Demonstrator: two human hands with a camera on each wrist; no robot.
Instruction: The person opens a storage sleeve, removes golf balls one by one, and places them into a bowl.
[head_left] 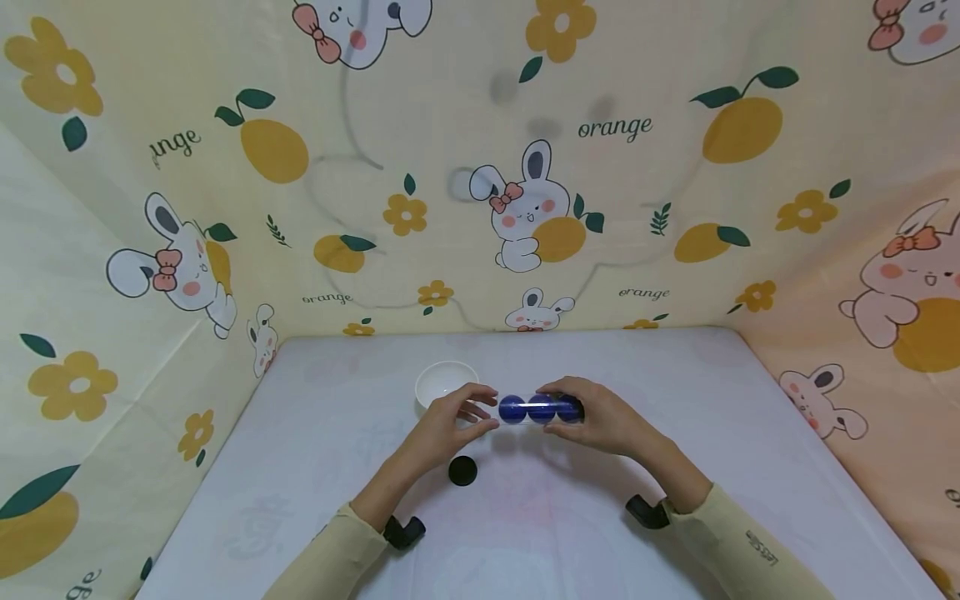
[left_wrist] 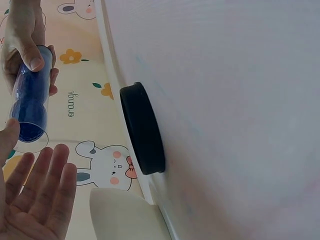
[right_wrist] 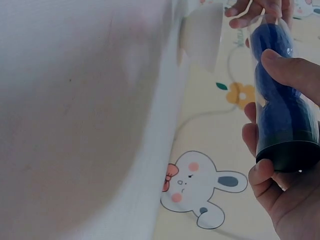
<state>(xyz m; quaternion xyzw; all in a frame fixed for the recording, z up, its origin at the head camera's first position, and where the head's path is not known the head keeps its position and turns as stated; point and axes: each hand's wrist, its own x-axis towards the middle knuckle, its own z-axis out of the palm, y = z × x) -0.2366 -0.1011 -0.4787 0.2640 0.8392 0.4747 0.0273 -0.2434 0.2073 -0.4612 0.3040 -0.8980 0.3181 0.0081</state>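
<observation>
A clear tube [head_left: 528, 408] holding three blue balls [head_left: 513, 409] is level above the table. My right hand [head_left: 603, 417] grips its right end, thumb and fingers curled round it. A dark cap [right_wrist: 290, 155] closes that end in the right wrist view. At the other end, which looks uncapped, my left hand [head_left: 450, 423] is held with fingers and thumb spread around the rim; nothing is gripped there. Below the left hand, a round black lid [head_left: 463, 471] lies on the table.
Behind my left hand stands a white bowl [head_left: 431, 382], partly hidden by the fingers. The table [head_left: 337, 500] has a white cover. Patterned cloth walls [head_left: 450, 250] close it in at the back and both sides.
</observation>
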